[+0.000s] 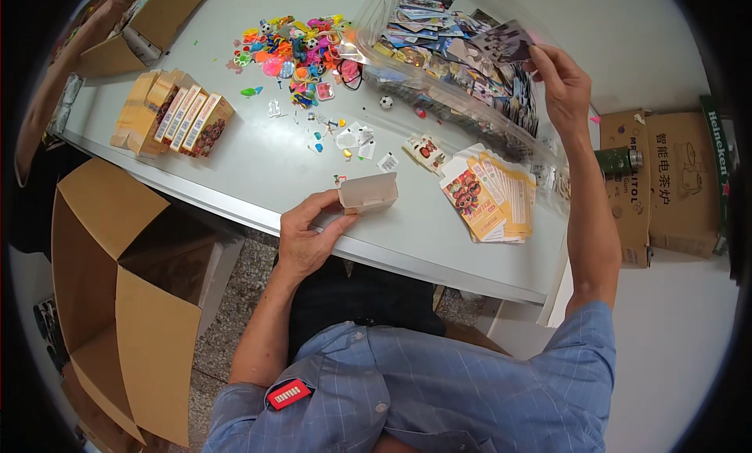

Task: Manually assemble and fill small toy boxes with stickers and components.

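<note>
At the table's front edge my left hand [305, 240] grips a small paper box [370, 193], its top flap standing up and its pale inside showing. My right hand [564, 86] is raised at the far right, pinching a dark picture card [504, 42] between thumb and fingers. That card is over a clear plastic bin [458, 108] heaped with many loose picture cards [462, 49]. Between my hands lies a fanned stack of flattened yellow-and-white boxes [489, 194], printed with red figures. A small printed packet [425, 153] lies beside the stack.
Bright small plastic toys [294, 57] are heaped at the back, with loose pieces strewn forward. Several filled yellow boxes [192, 124] stand at the left. An open cardboard carton [157, 343] is below the table's left edge. Another person's arm [74, 53] reaches into a carton [168, 14].
</note>
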`<act>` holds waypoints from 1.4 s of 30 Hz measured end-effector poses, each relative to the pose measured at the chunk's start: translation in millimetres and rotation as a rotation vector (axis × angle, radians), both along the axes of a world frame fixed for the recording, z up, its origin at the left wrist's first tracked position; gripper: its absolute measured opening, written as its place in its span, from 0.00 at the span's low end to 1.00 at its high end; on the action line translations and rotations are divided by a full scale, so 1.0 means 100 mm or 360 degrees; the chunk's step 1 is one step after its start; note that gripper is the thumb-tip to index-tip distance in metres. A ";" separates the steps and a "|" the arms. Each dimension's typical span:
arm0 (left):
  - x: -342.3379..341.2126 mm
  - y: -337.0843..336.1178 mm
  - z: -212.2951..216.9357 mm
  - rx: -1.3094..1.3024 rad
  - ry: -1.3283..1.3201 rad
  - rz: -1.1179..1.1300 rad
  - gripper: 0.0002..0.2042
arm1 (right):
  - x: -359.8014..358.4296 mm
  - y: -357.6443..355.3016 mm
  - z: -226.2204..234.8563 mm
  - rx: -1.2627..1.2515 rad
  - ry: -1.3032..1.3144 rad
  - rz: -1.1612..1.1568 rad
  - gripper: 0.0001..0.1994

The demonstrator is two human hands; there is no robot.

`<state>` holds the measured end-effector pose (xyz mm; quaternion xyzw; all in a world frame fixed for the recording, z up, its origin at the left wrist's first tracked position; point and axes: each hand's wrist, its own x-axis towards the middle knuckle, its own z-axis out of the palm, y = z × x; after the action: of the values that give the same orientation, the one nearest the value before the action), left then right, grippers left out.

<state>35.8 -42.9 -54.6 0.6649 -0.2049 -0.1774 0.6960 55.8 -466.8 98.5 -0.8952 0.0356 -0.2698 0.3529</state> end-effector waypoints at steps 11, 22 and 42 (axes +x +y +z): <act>0.07 0.01 0.04 0.0019 -0.0103 -0.0089 0.20 | -0.60 1.48 -0.10 0.0436 -0.0092 0.0749 0.15; 0.08 0.01 0.03 0.0014 -0.0086 -0.0135 0.20 | -0.52 1.64 -0.39 0.0059 -0.0025 0.0862 0.17; 0.00 0.24 0.28 0.0061 -0.0219 0.0002 0.19 | 0.54 2.08 -0.99 -0.0131 0.0372 0.0406 0.16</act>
<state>36.0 -19.1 -26.8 0.6890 -0.2484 -0.1346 0.6675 110.2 -259.2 -0.5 -0.9314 -0.0486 -0.1180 0.3409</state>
